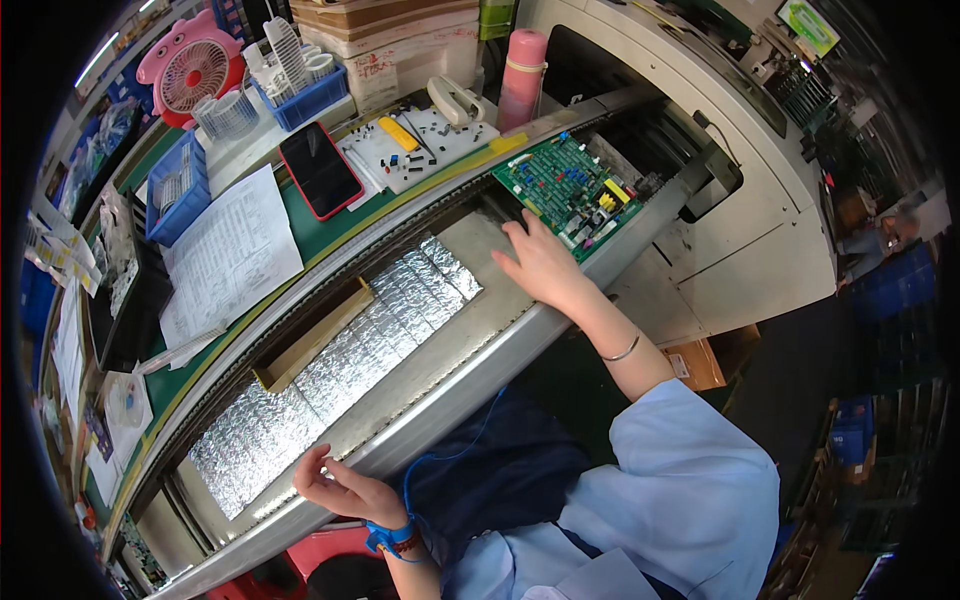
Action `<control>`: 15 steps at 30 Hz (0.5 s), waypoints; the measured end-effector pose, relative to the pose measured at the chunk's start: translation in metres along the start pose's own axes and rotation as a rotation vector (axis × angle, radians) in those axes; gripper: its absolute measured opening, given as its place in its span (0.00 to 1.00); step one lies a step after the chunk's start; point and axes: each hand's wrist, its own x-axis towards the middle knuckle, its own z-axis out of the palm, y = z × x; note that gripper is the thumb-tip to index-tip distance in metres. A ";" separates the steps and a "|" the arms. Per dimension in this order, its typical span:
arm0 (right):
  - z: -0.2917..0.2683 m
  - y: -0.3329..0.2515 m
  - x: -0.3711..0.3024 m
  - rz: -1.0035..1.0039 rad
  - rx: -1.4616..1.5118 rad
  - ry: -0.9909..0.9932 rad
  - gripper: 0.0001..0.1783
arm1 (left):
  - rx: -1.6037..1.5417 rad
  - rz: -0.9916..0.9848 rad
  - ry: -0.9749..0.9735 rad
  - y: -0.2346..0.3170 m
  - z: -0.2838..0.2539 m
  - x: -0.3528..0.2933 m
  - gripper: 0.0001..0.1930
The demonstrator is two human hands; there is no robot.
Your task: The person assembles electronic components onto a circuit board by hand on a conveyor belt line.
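A green circuit board (566, 190) set with small parts lies on the conveyor rails at the right, by the opening of a large pale machine. My right hand (540, 262) is at the board's near left edge, fingers apart and stretched toward it; whether the fingertips touch the board I cannot tell. Over the conveyor's near rail hovers my left hand (345, 487), its fingers loosely curled and apart with nothing in them. A blue wrist strap (388, 538) with a cord is on my left wrist. Between the hands, crinkled silver foil (330, 380) covers the conveyor bed.
A narrow brown bar (312, 338) lies over the foil. Beyond the far rail are a black phone with a red edge (320, 170), paper sheets (230, 255), blue bins (178, 190), a board of loose components (415, 150) and a pink fan (192, 75). The pale machine (740, 200) stands at the right.
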 end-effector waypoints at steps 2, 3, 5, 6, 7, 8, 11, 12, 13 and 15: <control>0.000 0.013 0.005 0.026 -0.039 0.028 0.26 | 0.030 0.038 -0.012 -0.002 0.001 0.000 0.09; 0.000 0.019 0.007 0.028 -0.039 0.028 0.26 | 0.029 0.039 -0.014 -0.003 0.002 -0.001 0.09; -0.002 0.029 0.011 0.080 -0.044 0.030 0.26 | 0.026 0.038 -0.014 -0.004 0.002 -0.002 0.09; 0.000 0.036 0.013 0.070 -0.072 0.065 0.25 | 0.028 0.037 -0.016 -0.004 0.003 -0.002 0.09; -0.002 0.042 0.015 0.071 -0.071 0.064 0.25 | 0.027 0.034 -0.019 -0.004 0.003 -0.002 0.09; -0.003 0.047 0.017 0.084 -0.076 0.061 0.25 | 0.027 0.030 -0.021 -0.004 0.003 -0.002 0.09; -0.005 0.060 0.021 0.144 -0.104 0.061 0.22 | 0.025 0.025 -0.028 -0.004 0.004 -0.003 0.08; -0.003 0.069 0.022 0.127 -0.131 0.089 0.23 | 0.026 0.025 -0.030 -0.003 0.005 -0.003 0.08; -0.004 0.073 0.023 0.109 -0.158 0.115 0.24 | 0.013 0.019 -0.019 -0.002 0.006 -0.003 0.09; -0.006 0.082 0.025 0.120 -0.166 0.100 0.23 | 0.002 0.013 -0.009 0.000 0.008 -0.003 0.10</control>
